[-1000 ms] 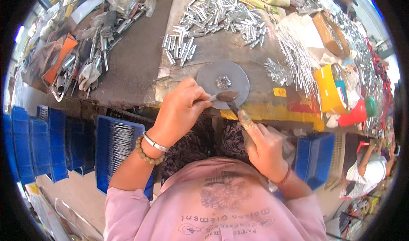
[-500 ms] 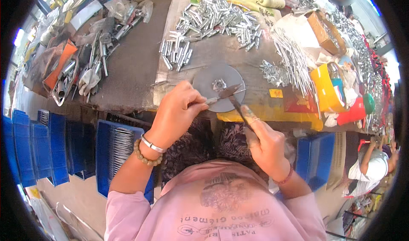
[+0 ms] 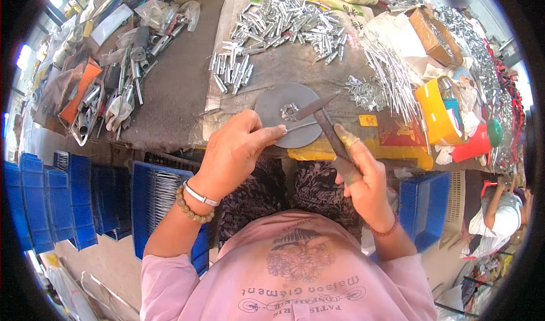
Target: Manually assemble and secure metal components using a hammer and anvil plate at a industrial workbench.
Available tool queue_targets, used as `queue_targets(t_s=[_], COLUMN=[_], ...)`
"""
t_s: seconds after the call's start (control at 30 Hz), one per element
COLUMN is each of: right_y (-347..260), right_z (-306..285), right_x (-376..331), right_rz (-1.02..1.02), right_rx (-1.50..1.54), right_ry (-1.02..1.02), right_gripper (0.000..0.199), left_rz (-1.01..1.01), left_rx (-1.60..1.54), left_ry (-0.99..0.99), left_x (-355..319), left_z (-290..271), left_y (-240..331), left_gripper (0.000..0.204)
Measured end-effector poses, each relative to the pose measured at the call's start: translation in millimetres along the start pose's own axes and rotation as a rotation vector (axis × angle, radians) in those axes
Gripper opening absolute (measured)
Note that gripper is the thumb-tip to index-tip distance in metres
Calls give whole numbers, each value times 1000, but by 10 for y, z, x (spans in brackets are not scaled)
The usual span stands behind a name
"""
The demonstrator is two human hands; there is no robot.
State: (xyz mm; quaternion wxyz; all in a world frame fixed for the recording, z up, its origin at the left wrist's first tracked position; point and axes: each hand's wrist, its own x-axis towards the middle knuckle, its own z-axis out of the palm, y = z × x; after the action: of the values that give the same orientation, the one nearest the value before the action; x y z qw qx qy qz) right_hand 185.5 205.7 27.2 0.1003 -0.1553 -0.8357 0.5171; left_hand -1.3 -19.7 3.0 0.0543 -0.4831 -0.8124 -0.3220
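My left hand (image 3: 241, 145) is closed, pinching a thin metal rod (image 3: 302, 127) between thumb and fingers. The rod reaches out to the right over a round grey disc (image 3: 269, 108) near the table's front edge. In my right hand (image 3: 365, 179) is a hammer (image 3: 331, 130), gripped by its dark handle. Its pointed head (image 3: 318, 106) hangs above the right side of the disc, apart from the rod as far as I can see. A small cluster of metal bits (image 3: 289, 112) sits at the middle of the disc. My fingertips hide the rod's left end.
Beyond the disc lies a heap of short silver tubes (image 3: 289, 23). Long thin rods (image 3: 392, 65) and small metal pieces (image 3: 366, 94) lie to the right, near a yellow container (image 3: 437, 113). Tools crowd the left side. Blue bins (image 3: 423, 207) flank my legs; another person is at far right.
The hammer has come up off the rod, and its head has turned more upright. My left thumb has moved right along the rod, covering the silver part that showed before.
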Motion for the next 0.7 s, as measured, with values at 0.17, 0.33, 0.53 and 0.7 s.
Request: queue_targets(t_s=[0.17, 0.33, 0.53, 0.7], right_y=[-141, 4, -141, 25], right_z=[-94, -57, 197, 142], right_x=[500, 783, 461, 509], right_rz=[-38, -225, -562, -638], right_rx=[86, -481, -746, -817], right_ry=[-76, -11, 101, 100], right_gripper=[46, 42, 37, 34], left_rz=[-13, -77, -116, -156], left_rx=[22, -12, -120, -178], left_ry=[34, 89, 144, 174], left_x=[-14, -45, -98, -136], left_z=[-24, -39, 25, 71], left_y=[15, 11, -44, -60], left_gripper=[27, 21, 25, 29])
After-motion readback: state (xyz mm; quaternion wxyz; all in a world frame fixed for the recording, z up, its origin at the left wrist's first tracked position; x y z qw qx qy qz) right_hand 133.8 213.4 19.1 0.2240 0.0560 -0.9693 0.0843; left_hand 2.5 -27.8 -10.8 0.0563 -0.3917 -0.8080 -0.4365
